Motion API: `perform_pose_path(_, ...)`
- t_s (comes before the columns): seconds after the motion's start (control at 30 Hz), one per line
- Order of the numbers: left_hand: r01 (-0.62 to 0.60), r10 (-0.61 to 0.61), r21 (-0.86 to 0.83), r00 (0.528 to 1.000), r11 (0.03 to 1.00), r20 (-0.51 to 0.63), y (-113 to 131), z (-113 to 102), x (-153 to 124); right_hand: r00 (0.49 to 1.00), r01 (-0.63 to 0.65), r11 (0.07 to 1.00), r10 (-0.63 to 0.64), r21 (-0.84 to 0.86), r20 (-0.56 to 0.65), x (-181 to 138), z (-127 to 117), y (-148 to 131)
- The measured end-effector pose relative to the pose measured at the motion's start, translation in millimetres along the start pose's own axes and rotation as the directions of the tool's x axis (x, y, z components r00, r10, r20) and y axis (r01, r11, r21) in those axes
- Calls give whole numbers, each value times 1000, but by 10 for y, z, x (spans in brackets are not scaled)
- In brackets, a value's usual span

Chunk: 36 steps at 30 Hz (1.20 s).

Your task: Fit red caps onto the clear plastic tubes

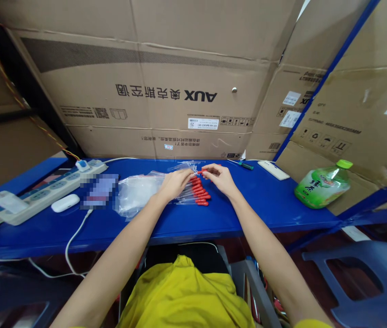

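My right hand is closed in a pinch on a small red-handled piece above the table. My left hand is closed at the other end of it, fingertips nearly meeting those of the right. What exactly lies between the left fingers is too small to make out. Just below the hands, several similar pieces with red handles lie in a row, their thin clear shafts pointing left. Behind the left hand is a bunch of thin clear strips. Clear plastic bags lie beside my left forearm.
On the blue table a power strip, a white case and a blurred phone lie left. A green screwdriver, a white phone-like slab and a green-labelled bottle are right. Cardboard walls the back.
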<state>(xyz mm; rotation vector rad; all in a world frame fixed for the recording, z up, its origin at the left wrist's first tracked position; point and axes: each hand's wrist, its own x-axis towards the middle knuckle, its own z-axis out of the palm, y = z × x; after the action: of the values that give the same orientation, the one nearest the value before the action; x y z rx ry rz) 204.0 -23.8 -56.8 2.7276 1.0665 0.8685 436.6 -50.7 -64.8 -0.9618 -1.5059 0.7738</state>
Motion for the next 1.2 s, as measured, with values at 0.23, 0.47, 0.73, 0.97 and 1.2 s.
perform_pose_path(0.23,-81,78,-62,996,995,-45,14,-26,4,1000,-4,999,3,35,17,-19,36,-38)
perform_pose_path(0.47,-139,131,-159,990,977,-59,8,-25,22,999,-39,994,40,99,-9,-37,78,-43)
perform_pose_path(0.73,-180,170,-165,983,970,-72,13,-8,30,999,-40,994,41,106,-6,-42,75,-69)
perform_pose_path(0.97,-188,184,-177,982,966,-38,-11,-22,32,998,-54,993,52,100,26,-61,85,-104)
perform_pose_path(1.2,-211,210,-191,977,959,-24,-32,-7,31,997,-56,992,50,112,56,-63,82,-64)
